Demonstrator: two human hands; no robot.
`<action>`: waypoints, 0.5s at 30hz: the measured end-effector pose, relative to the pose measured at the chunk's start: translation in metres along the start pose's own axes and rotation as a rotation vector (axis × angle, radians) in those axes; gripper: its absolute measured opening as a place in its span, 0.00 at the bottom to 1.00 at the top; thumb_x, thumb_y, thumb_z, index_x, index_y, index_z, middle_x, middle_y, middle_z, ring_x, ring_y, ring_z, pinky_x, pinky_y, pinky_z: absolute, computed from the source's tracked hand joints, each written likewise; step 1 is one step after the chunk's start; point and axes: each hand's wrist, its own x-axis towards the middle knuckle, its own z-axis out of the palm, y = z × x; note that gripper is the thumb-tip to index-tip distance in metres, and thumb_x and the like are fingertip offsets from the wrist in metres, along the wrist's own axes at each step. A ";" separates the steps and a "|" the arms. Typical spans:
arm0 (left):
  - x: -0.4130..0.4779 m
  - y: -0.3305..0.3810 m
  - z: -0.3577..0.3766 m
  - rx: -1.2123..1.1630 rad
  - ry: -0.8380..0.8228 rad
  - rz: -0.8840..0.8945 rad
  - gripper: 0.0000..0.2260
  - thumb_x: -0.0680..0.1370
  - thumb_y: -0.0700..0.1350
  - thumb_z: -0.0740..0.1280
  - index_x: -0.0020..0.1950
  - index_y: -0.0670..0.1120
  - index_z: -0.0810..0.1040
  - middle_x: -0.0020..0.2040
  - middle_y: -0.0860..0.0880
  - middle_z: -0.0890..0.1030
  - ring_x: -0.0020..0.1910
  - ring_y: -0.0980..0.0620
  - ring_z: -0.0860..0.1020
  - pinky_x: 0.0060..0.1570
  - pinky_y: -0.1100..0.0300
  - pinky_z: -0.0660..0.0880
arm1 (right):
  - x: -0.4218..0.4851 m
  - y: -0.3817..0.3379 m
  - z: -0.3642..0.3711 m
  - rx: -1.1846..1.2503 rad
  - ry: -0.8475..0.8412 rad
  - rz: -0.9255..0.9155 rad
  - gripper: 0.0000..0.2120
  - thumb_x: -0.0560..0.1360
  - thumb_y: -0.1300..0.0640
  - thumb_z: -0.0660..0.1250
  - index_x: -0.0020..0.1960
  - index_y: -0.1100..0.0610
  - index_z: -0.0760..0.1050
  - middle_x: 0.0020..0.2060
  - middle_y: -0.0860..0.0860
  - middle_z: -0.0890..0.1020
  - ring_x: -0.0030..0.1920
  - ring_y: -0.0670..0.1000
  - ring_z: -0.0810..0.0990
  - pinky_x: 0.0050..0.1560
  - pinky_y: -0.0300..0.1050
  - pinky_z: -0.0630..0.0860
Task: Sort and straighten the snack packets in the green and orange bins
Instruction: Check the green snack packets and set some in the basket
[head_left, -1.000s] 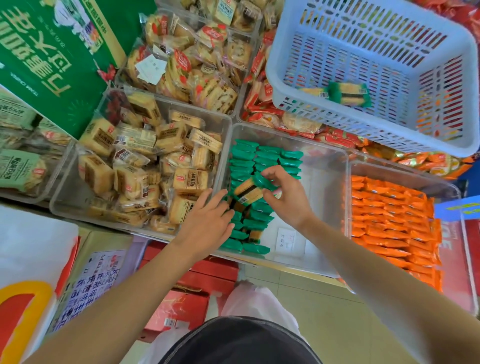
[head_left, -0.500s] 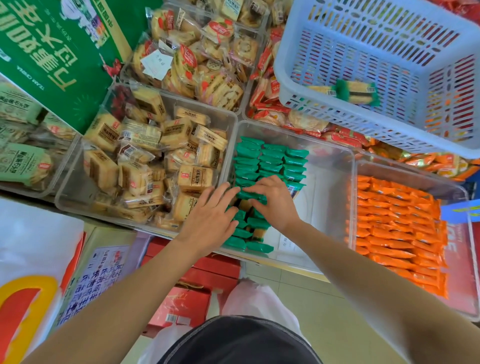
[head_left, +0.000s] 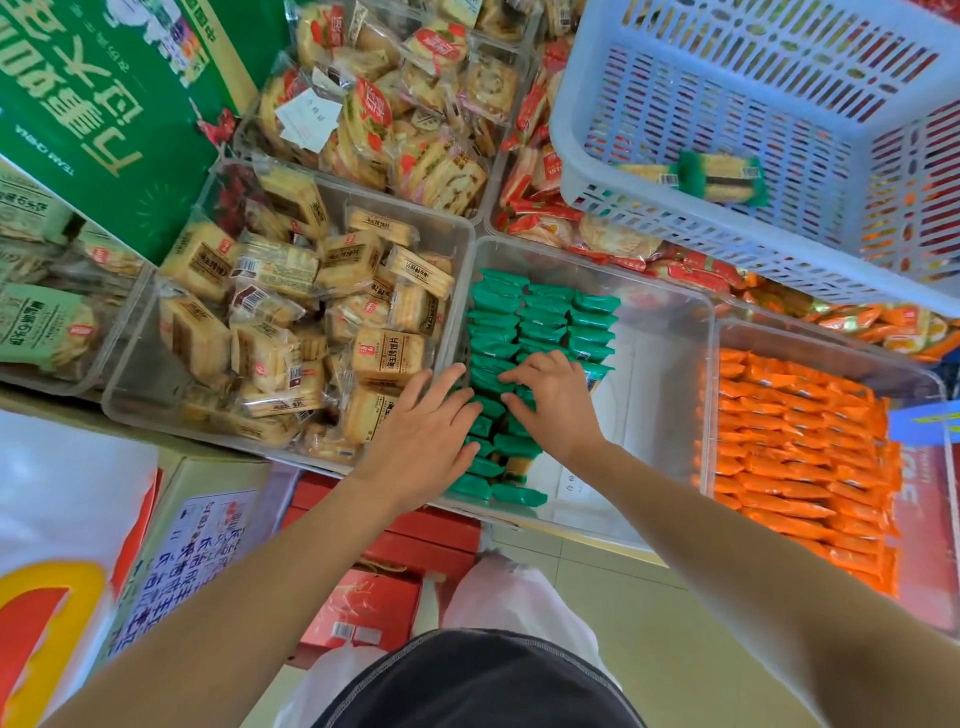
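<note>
A person's two bare hands work in a clear bin (head_left: 665, 364) of green packets (head_left: 519, 322) at a shop display. At far left, a green carton (head_left: 104, 104) lies above pale green packs (head_left: 41, 322). Beside them, a clear tub (head_left: 124, 384) of loosely heaped tan cracker packets (head_left: 291, 332) shares a wall with the green bin.

The left hand (head_left: 426, 441) lies flat, fingers straight and spread, on the packets along that shared wall, gripping nothing. The right hand (head_left: 558, 400) rests just beside it, fingers bent over the stack. Whether it pinches a packet cannot be told.

The green packets stand in three columns at the far end, the rightmost column shortest, and two columns show near the front. They crowd the bin's left side; its right half is bare apart from one paper slip (head_left: 576, 483). The forearms cross the bin's near edge above red boxes (head_left: 363, 608) on the floor.

To the right, touching wall to wall, a second clear bin (head_left: 709, 415) is packed edge to edge with orange packets (head_left: 800, 457), too many to count. One blue slatted basket (head_left: 779, 130), holding a few green-trimmed packets (head_left: 722, 179), sits on red-and-yellow snacks (head_left: 545, 208), its near rim close to the far walls of both bins.
</note>
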 end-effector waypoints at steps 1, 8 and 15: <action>0.000 0.000 0.000 0.001 0.004 0.005 0.23 0.80 0.55 0.53 0.63 0.42 0.78 0.61 0.46 0.80 0.73 0.43 0.66 0.71 0.45 0.58 | 0.002 0.000 0.000 -0.025 -0.019 0.008 0.10 0.71 0.55 0.75 0.51 0.55 0.83 0.43 0.51 0.80 0.49 0.56 0.76 0.50 0.53 0.71; 0.002 0.000 0.005 -0.004 0.033 0.016 0.21 0.80 0.54 0.54 0.58 0.44 0.81 0.58 0.48 0.81 0.72 0.44 0.66 0.72 0.45 0.55 | 0.011 -0.005 0.002 -0.079 0.023 -0.011 0.06 0.68 0.55 0.78 0.44 0.53 0.84 0.36 0.49 0.81 0.43 0.55 0.76 0.44 0.49 0.69; 0.002 -0.002 0.008 0.000 0.061 0.026 0.23 0.80 0.55 0.53 0.59 0.43 0.81 0.59 0.47 0.81 0.72 0.43 0.68 0.72 0.44 0.56 | 0.018 0.000 -0.031 0.332 0.203 0.115 0.01 0.73 0.61 0.70 0.44 0.56 0.80 0.40 0.47 0.78 0.42 0.46 0.76 0.45 0.38 0.73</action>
